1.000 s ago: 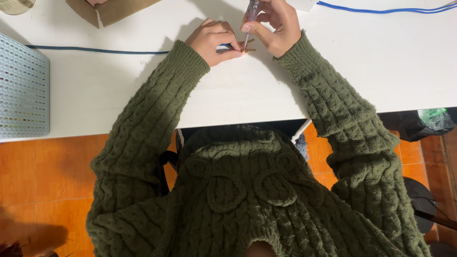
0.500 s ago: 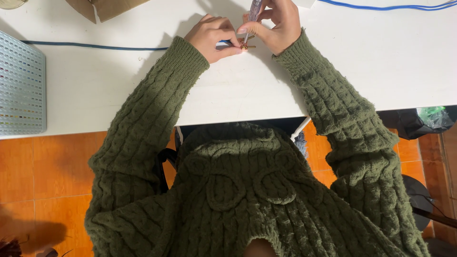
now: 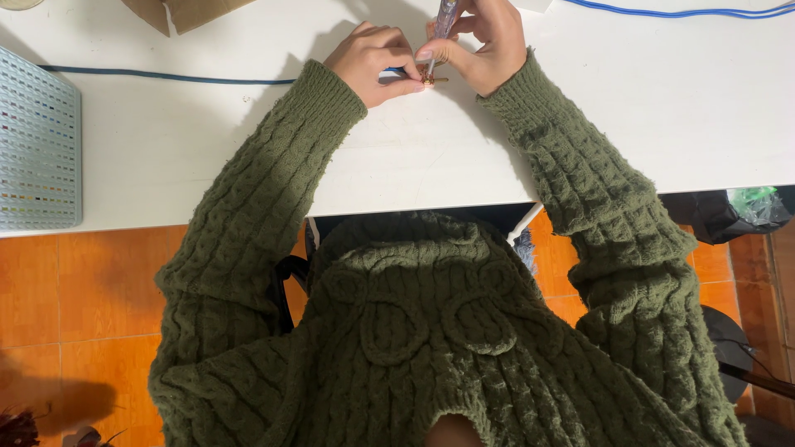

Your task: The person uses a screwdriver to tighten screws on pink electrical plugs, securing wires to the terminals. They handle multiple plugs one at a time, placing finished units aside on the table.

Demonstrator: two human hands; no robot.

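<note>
Head view: both hands meet at the far edge of the white counter (image 3: pixel 662 124). The left hand (image 3: pixel 373 62) pinches one small brass-coloured part (image 3: pixel 427 79) against the counter, its grip closed on it. The right hand (image 3: pixel 489 45) is closed around one slim tool (image 3: pixel 441 21) held upright, its tip set down on the part. The part looks tiny, hard and light, likely to skid or flick away on the smooth top, so it is best taken at its sides between fingertips, as the left hand does. Counted: two cables, one dark (image 3: pixel 166 76) and one blue (image 3: pixel 679 12); one perforated grey tray (image 3: pixel 37 149) at the left; one cardboard box (image 3: pixel 186 12).
</note>
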